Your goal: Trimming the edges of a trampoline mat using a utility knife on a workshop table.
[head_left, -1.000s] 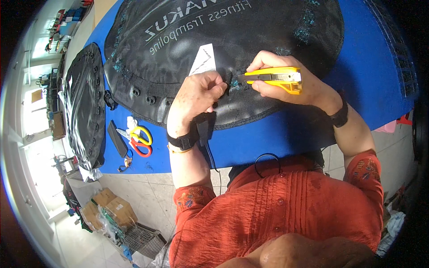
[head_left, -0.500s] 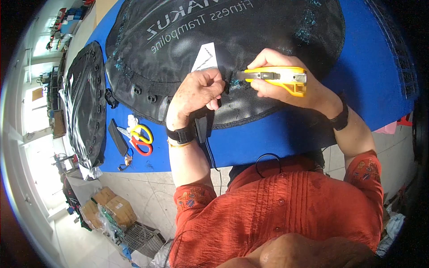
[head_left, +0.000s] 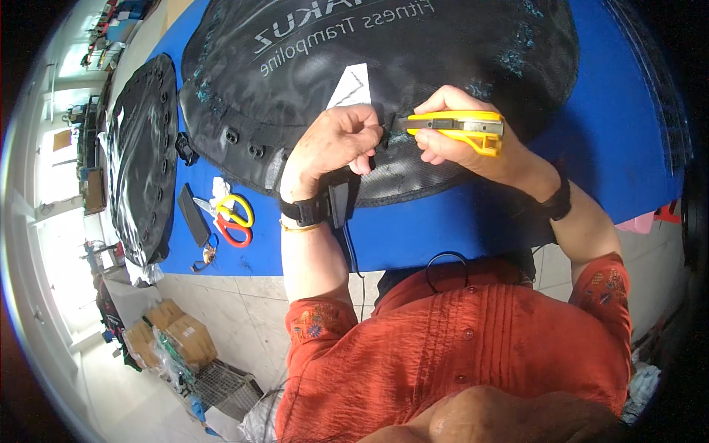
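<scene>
A yellow utility knife (head_left: 465,131) is held in my right hand (head_left: 452,140), its blade pointing left toward the other hand. Fingers of my left hand (head_left: 346,140) are pinched together at the near part of a round black mesh trampoline mat (head_left: 310,88); what they grip, perhaps a bit of the edging, is hidden. Between the hands, dark and teal thread scraps lie around the blade tip. A white paper piece with a drawn mark (head_left: 353,85) rests on the mat just beyond my left hand.
Scissors with red and yellow handles (head_left: 235,221) and a black strip (head_left: 193,215) lie left on the blue table (head_left: 473,229). Another folded black mat (head_left: 140,159) sits at the far left. Cardboard boxes (head_left: 181,336) stand on the floor, lower left.
My left hand has shifted slightly right, nearer the blade, still pinched. The knife stays in my right hand in nearly the same place. The whole view has moved a little.
</scene>
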A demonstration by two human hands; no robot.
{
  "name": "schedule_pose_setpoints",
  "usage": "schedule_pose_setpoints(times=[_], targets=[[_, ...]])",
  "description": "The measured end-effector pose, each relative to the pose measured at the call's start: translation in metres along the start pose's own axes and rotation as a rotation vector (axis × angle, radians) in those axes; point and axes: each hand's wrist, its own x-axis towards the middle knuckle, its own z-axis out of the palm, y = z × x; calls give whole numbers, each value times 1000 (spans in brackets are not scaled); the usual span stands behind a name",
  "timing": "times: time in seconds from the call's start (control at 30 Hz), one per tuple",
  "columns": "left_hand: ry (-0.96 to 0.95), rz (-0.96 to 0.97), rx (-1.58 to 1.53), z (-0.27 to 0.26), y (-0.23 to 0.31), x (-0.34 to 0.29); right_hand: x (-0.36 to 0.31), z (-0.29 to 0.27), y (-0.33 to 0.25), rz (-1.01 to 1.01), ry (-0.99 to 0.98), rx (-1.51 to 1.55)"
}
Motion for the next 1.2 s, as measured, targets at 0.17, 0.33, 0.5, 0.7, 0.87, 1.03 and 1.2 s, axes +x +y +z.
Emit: schedule_pose_setpoints(times=[0.17, 0.33, 0.5, 0.7, 0.87, 1.03, 1.2], targets=[[-12, 17, 15, -1, -4, 1, -3, 4, 2, -45, -13, -34], [-44, 11, 7, -3, -2, 2, -8, 3, -1, -126, -65, -282], [-53, 10, 5, -4, -5, 4, -8, 4, -6, -12, -114, -130], [-55, 16, -5, -5, -6, 5, -9, 3, -6, -199, -125, -320], [-38, 2, 6, -3, -3, 5, -5, -6, -10, -64, 18, -136], [-22, -2, -2, -1, -3, 4, -3, -6, -8, -19, 11, -87], [19, 27, -5, 3, 1, 2, -2, -7, -1, -38, -11, 7]])
